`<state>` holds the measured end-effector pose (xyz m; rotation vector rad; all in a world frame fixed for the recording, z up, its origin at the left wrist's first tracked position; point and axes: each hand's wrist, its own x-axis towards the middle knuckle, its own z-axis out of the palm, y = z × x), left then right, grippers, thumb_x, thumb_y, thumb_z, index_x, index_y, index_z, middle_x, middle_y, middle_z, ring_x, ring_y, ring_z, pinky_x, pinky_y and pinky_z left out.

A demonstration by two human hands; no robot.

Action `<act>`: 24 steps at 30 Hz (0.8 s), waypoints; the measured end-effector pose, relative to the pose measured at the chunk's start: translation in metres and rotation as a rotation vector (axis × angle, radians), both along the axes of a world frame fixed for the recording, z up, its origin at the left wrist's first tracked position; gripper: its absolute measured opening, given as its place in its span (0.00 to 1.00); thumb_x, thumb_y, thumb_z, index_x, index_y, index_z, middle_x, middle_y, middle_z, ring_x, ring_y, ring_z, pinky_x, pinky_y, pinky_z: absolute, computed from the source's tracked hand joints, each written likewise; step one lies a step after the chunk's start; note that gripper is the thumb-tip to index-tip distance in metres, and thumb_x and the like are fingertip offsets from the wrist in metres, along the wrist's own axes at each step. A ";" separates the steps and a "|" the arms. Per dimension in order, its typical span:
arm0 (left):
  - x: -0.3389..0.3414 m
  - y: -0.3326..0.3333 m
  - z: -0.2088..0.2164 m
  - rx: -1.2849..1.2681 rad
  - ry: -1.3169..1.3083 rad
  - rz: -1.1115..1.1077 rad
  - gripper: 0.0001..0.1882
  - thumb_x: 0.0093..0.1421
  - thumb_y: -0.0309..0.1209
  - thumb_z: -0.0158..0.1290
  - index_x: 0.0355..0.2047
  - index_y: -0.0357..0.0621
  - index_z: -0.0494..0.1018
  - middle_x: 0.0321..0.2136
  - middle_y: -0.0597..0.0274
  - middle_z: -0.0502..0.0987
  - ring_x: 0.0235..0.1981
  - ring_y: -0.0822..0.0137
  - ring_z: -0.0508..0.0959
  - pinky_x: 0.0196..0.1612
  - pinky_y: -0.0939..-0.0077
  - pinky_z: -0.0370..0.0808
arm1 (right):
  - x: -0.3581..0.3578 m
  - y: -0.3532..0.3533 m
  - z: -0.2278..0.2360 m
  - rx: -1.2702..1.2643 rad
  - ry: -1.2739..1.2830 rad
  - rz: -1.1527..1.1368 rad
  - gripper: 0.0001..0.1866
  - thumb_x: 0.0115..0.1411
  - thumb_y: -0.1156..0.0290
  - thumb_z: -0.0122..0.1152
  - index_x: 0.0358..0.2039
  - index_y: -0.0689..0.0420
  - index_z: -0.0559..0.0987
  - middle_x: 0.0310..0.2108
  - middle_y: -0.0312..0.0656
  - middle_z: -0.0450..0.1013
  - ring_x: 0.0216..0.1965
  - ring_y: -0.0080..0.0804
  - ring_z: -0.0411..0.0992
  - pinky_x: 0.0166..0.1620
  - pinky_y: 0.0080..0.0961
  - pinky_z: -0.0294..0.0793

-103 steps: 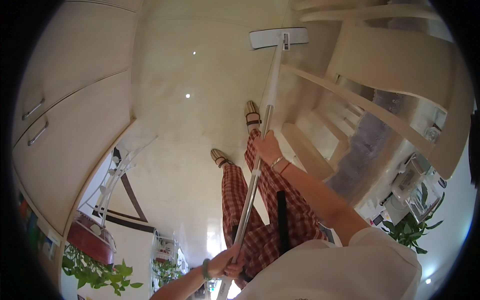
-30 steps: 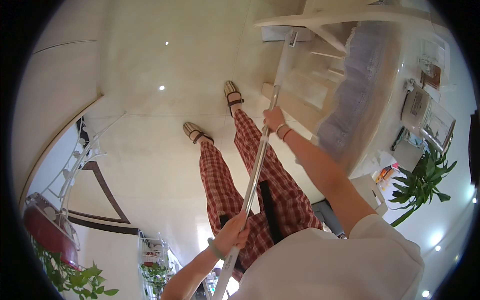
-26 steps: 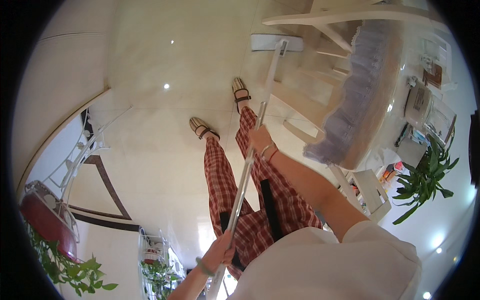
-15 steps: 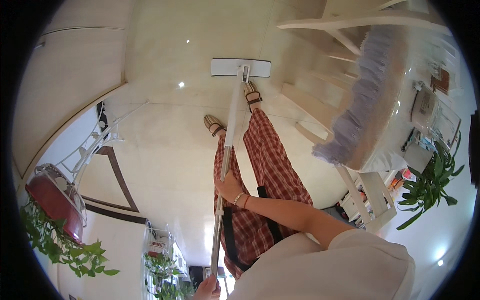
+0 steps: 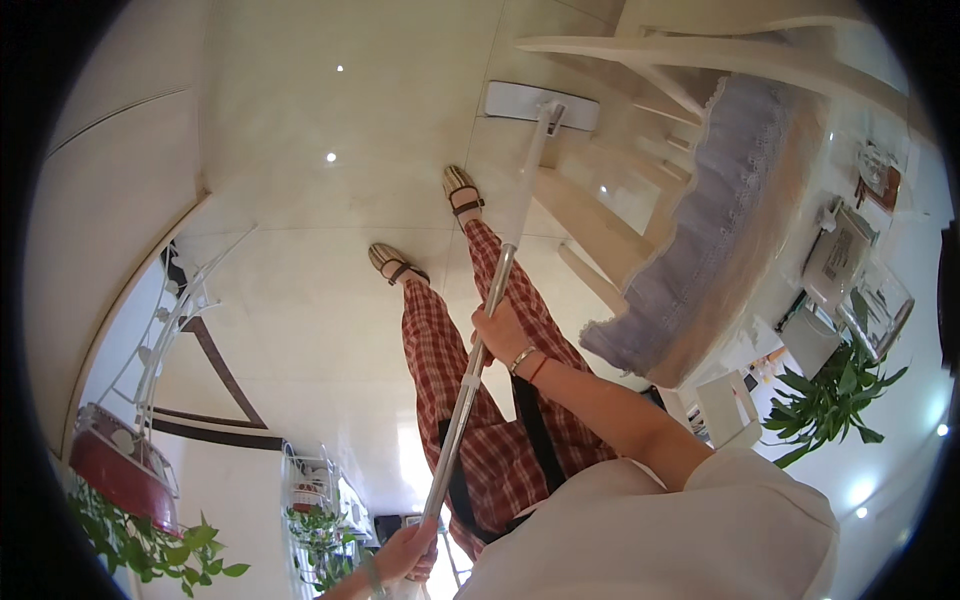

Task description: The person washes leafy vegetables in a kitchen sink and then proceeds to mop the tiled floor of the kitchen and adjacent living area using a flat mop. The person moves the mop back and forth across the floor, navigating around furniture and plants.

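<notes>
A flat mop (image 5: 465, 400) with a silver and white pole slants up and to the right across my legs. Its white rectangular head (image 5: 515, 100) lies on the pale floor beside the wooden chair's legs. Midway along the pole, my right hand (image 5: 500, 332) is closed round it, with a bracelet and a red cord on the wrist. Lower down, close to the picture's bottom edge, my left hand (image 5: 405, 552) is wrapped round the upper end of the pole. My feet, in striped shoes (image 5: 460, 188), stand on the floor left of the mop head.
At right, a pale wooden chair (image 5: 590, 215) stands by a table with a lilac frilled cloth (image 5: 690, 250). Boxes and a green plant (image 5: 835, 400) are on it. A white metal stand with a red planter (image 5: 125, 465) is at left, below a pale cabinet (image 5: 130, 160).
The mop head has moved right, close to the chair, and the pole tilts further right. Both hands keep their hold. My right foot has shifted, and the whole view has turned somewhat.
</notes>
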<state>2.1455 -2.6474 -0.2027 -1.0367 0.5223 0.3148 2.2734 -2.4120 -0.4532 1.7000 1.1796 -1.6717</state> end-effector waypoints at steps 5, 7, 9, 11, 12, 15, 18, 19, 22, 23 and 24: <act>-0.036 0.060 -0.046 0.052 -0.055 -0.158 0.24 0.64 0.54 0.37 0.22 0.48 0.60 0.11 0.73 0.51 0.10 0.78 0.50 0.13 0.81 0.51 | 0.000 0.055 -0.024 0.048 -0.094 -0.160 0.15 0.54 0.69 0.52 0.32 0.67 0.62 0.17 0.45 0.68 0.15 0.33 0.70 0.17 0.29 0.72; -0.057 0.085 -0.065 0.106 -0.055 -0.214 0.26 0.64 0.55 0.38 0.20 0.47 0.59 0.10 0.73 0.53 0.10 0.79 0.51 0.13 0.81 0.52 | 0.010 0.070 -0.047 0.130 -0.066 -0.167 0.19 0.52 0.69 0.52 0.34 0.72 0.59 0.21 0.50 0.70 0.16 0.35 0.71 0.16 0.29 0.73; -0.070 0.103 -0.081 0.153 -0.058 -0.249 0.27 0.64 0.55 0.37 0.19 0.47 0.59 0.09 0.73 0.53 0.10 0.79 0.51 0.13 0.81 0.53 | -0.003 0.088 -0.048 0.138 -0.134 -0.159 0.18 0.52 0.67 0.53 0.32 0.71 0.62 0.22 0.50 0.70 0.17 0.35 0.71 0.18 0.29 0.72; -0.080 0.123 -0.092 0.185 -0.056 -0.260 0.28 0.64 0.56 0.37 0.18 0.46 0.58 0.09 0.73 0.52 0.10 0.79 0.51 0.13 0.80 0.52 | 0.015 0.093 -0.079 0.196 -0.151 -0.143 0.15 0.54 0.67 0.53 0.30 0.66 0.63 0.18 0.46 0.69 0.13 0.32 0.68 0.13 0.29 0.68; -0.083 0.127 -0.096 0.200 -0.055 -0.263 0.28 0.64 0.56 0.37 0.18 0.46 0.58 0.09 0.73 0.52 0.10 0.79 0.51 0.13 0.80 0.52 | 0.014 0.095 -0.086 0.264 -0.161 -0.116 0.14 0.54 0.68 0.51 0.29 0.67 0.63 0.18 0.46 0.69 0.12 0.32 0.68 0.12 0.29 0.67; -0.090 0.141 -0.102 0.216 -0.065 -0.299 0.28 0.64 0.56 0.36 0.18 0.46 0.58 0.10 0.72 0.53 0.10 0.78 0.50 0.13 0.80 0.51 | 0.014 0.107 -0.087 0.209 -0.139 -0.211 0.12 0.53 0.69 0.51 0.27 0.67 0.64 0.18 0.46 0.69 0.12 0.32 0.68 0.12 0.28 0.68; -0.110 0.153 -0.105 0.209 -0.124 -0.259 0.28 0.64 0.57 0.34 0.20 0.47 0.58 0.10 0.72 0.54 0.10 0.78 0.49 0.13 0.80 0.49 | -0.002 0.118 -0.083 0.219 -0.201 -0.265 0.10 0.52 0.70 0.50 0.23 0.65 0.66 0.17 0.45 0.69 0.13 0.32 0.68 0.13 0.29 0.68; -0.118 0.156 -0.107 0.213 -0.136 -0.263 0.27 0.64 0.57 0.34 0.20 0.47 0.58 0.10 0.72 0.54 0.10 0.78 0.49 0.13 0.81 0.49 | -0.004 0.120 -0.089 0.261 -0.205 -0.232 0.10 0.51 0.71 0.50 0.23 0.65 0.66 0.16 0.45 0.68 0.13 0.32 0.68 0.13 0.29 0.68; -0.136 0.169 -0.102 0.229 -0.147 -0.278 0.27 0.64 0.57 0.33 0.21 0.47 0.59 0.10 0.72 0.54 0.11 0.78 0.50 0.13 0.81 0.49 | -0.022 0.132 -0.076 0.142 -0.192 -0.268 0.19 0.52 0.67 0.53 0.30 0.75 0.65 0.23 0.51 0.70 0.20 0.34 0.70 0.21 0.29 0.72; -0.141 0.175 -0.100 0.226 -0.143 -0.297 0.27 0.64 0.57 0.33 0.21 0.47 0.59 0.10 0.72 0.54 0.11 0.78 0.50 0.13 0.81 0.49 | -0.027 0.137 -0.073 0.133 -0.177 -0.303 0.15 0.52 0.68 0.52 0.28 0.71 0.66 0.21 0.49 0.70 0.17 0.34 0.69 0.18 0.31 0.71; -0.147 0.182 -0.097 0.223 -0.140 -0.320 0.27 0.65 0.57 0.33 0.21 0.47 0.59 0.10 0.71 0.54 0.11 0.78 0.50 0.13 0.81 0.49 | -0.030 0.141 -0.070 0.124 -0.162 -0.342 0.12 0.51 0.69 0.52 0.26 0.67 0.66 0.19 0.47 0.69 0.15 0.34 0.68 0.15 0.32 0.70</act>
